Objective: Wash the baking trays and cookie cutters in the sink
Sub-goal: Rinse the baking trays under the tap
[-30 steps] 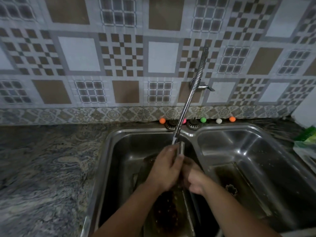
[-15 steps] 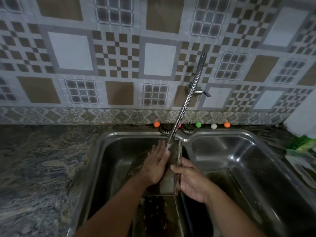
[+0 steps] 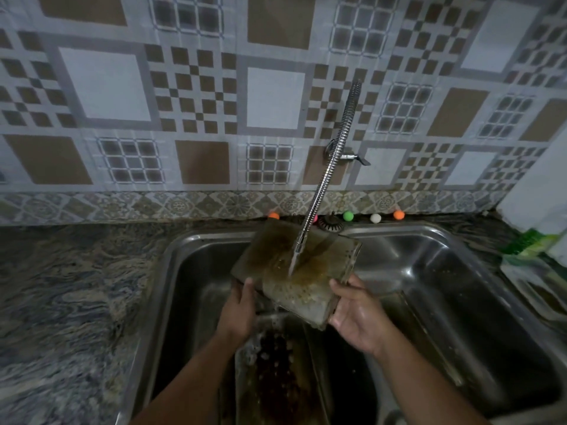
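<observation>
A stained rectangular baking tray (image 3: 276, 256) is held tilted above the left basin of the double steel sink (image 3: 429, 234), its inner face turned up toward me. My left hand (image 3: 237, 311) grips its near left edge. My right hand (image 3: 357, 317) holds its near right corner. Water runs from the flexible metal tap (image 3: 329, 167) onto the middle of the tray. A second dirty tray (image 3: 276, 378) with dark burnt residue lies in the left basin below my hands. No cookie cutters are visible.
A marbled stone counter (image 3: 61, 302) spreads to the left of the sink. Small coloured balls (image 3: 348, 215) line the ledge behind the basins. A green and white packet (image 3: 534, 243) sits on the counter at the right. The tiled wall stands close behind.
The tray was upright and edge-on between my hands. It has been lifted higher and turned face up under the running water, with both hands now at its near edge.
</observation>
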